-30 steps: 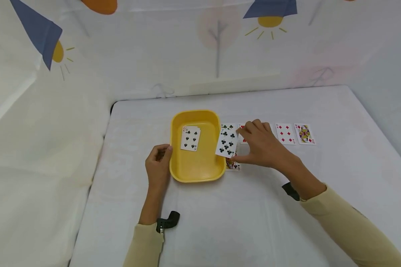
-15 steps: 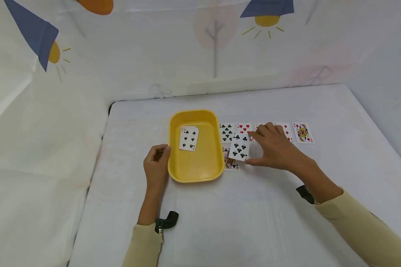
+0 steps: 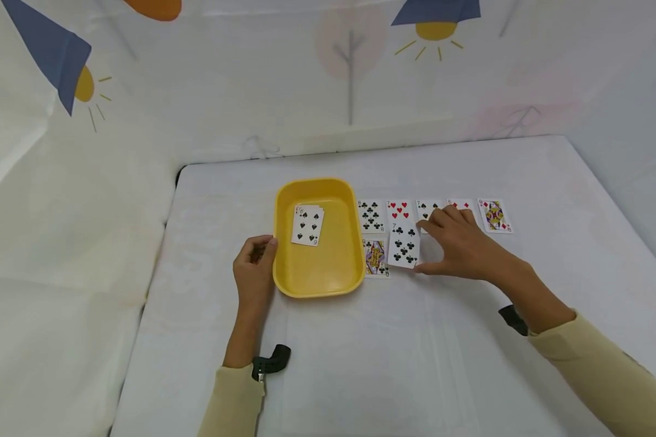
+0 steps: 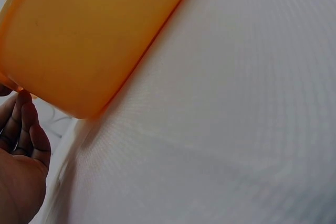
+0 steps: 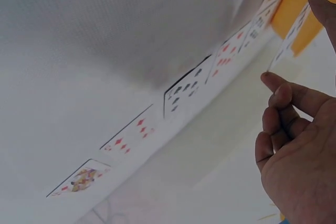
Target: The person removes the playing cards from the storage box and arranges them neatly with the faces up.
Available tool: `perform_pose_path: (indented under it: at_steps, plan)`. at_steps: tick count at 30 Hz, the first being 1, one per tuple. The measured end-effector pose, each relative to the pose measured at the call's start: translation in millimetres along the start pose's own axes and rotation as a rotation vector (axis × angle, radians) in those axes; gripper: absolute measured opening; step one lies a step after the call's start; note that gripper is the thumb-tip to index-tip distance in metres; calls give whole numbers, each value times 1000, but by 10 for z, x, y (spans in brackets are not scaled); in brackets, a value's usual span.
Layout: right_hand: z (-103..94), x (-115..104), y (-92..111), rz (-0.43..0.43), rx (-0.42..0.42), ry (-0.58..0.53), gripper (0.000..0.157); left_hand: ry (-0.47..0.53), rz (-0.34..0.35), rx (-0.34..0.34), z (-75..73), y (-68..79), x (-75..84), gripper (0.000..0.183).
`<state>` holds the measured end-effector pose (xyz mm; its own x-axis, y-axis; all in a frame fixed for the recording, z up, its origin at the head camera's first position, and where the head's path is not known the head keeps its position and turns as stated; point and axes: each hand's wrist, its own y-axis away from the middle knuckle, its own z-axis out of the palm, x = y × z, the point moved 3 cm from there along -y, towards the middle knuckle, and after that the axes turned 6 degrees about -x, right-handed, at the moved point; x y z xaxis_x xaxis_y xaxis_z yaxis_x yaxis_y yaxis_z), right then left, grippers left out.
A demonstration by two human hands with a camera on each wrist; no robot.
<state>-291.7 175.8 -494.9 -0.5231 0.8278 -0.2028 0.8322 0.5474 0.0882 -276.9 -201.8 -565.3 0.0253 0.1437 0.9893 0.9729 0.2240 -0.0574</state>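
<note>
My right hand (image 3: 464, 246) pinches the seven of clubs (image 3: 403, 244) by its right-hand edge between thumb and fingers. The card is held slightly tilted, just right of the queen of clubs (image 3: 376, 258) and in front of the seven of hearts (image 3: 399, 210). In the right wrist view, the held card (image 5: 290, 36) appears nearly edge-on. My left hand (image 3: 255, 261) grips the left rim of a yellow tray (image 3: 319, 290). In the left wrist view its curled fingers (image 4: 26, 124) lie by the tray wall (image 4: 100, 35). A small card stack, six of spades (image 3: 308, 226) on top, lies inside.
Right of the tray, a back row runs from the eight of clubs (image 3: 371, 216) past the seven of spades (image 3: 427, 208) and six of diamonds (image 3: 460, 203) to the queen of diamonds (image 3: 494, 216). A printed white curtain (image 3: 224, 91) hangs behind the white table (image 3: 361, 364).
My right hand has carried the seven of clubs rightward, from over the tray's right rim to beyond the queen of clubs, which is now uncovered. The left hand stays at the tray.
</note>
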Motion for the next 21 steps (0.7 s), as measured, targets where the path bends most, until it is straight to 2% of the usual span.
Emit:
perform_pose_path:
  at_steps: [13,15,20,21]
  plan:
    - [109,120,53,-5,-32,-7,80,2,0,-4,2,-15,-21,30]
    - [133,131,59,-3,-43,-17,81,2,-7,-3,7,-5,17,29]
    - [188,148,70,5,-75,-26,83,-5,8,3,12,-11,13,28]
    - [197,150,71,7,-81,-26,83,-5,15,6,11,-23,-28,29]
